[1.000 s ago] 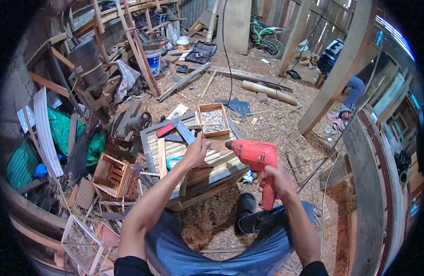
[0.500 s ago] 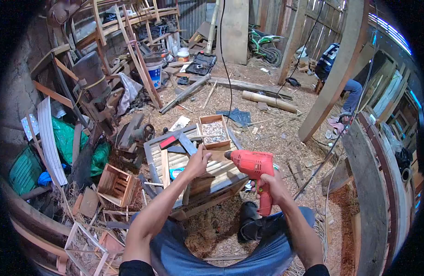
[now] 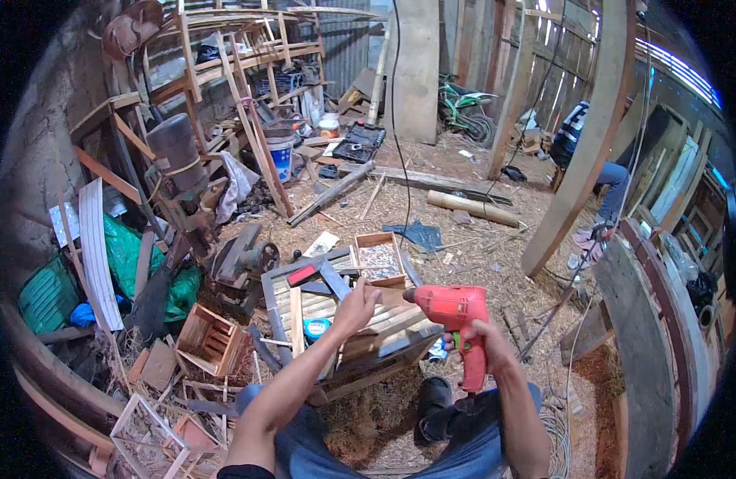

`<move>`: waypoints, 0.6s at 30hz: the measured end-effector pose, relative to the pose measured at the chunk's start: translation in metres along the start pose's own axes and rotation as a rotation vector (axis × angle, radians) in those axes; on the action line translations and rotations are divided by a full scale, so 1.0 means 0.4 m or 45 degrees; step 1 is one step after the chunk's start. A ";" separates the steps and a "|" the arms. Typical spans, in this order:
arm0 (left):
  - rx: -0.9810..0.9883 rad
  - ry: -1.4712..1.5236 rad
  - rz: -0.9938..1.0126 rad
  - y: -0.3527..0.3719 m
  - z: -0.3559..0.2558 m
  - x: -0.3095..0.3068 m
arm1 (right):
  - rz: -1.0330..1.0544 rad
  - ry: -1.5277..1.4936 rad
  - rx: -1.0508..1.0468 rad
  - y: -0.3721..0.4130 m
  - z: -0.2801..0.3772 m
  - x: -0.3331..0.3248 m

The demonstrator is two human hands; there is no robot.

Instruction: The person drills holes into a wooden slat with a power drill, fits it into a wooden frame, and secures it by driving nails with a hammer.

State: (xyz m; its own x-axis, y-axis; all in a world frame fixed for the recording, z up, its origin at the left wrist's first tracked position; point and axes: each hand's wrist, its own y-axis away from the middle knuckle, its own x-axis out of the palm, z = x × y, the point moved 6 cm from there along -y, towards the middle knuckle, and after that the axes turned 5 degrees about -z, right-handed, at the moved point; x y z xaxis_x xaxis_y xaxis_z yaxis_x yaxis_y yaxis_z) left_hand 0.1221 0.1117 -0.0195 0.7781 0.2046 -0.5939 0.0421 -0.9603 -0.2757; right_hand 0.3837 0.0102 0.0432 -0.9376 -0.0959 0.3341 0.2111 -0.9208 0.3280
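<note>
A red power drill point(image 3: 455, 307) is gripped by its handle in my right hand point(image 3: 489, 345), its chuck pointing left over the low slatted wooden table point(image 3: 388, 345). My left hand point(image 3: 357, 307) is above the table, fingers drawn together near the chuck; whatever it may hold is too small to make out. Just beyond this hand lies a hammer-like tool or square with a grey-blue part point(image 3: 334, 279) and a red part point(image 3: 304, 275). A wooden tray point(image 3: 380, 257) of small metal pieces rests at the table's far side. A blue round tape point(image 3: 316, 328) lies between the slats' left strips.
An open wooden box point(image 3: 211, 339) stands left of the table. Wood shavings, a bamboo pole point(image 3: 473, 208) and planks lie on the floor ahead. A slanted post point(image 3: 579, 152) rises at the right, with a seated person point(image 3: 611, 180) behind it. A cable hangs ahead.
The view has shifted, so the scene sits lower in the picture. My left hand has moved slightly away from the drill's tip. The drill remains in my right hand.
</note>
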 end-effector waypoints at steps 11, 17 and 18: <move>0.229 0.376 -0.289 -0.028 -0.067 -0.180 | -0.130 -0.125 -0.180 -0.017 0.032 -0.057; -0.149 1.174 -0.418 -0.038 0.000 -0.290 | -0.234 -0.294 -0.184 0.003 0.048 -0.058; -0.236 1.229 -0.413 -0.020 -0.004 -0.306 | -0.253 -0.272 -0.190 -0.005 0.041 -0.067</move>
State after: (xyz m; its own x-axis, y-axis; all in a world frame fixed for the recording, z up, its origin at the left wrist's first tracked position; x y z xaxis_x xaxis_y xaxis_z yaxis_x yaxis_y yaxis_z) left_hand 0.0276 0.0942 0.0566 0.8800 0.2981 0.3697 0.3716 -0.9170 -0.1453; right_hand 0.4130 0.0207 0.0483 -0.8741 0.1579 0.4595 -0.0277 -0.9604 0.2773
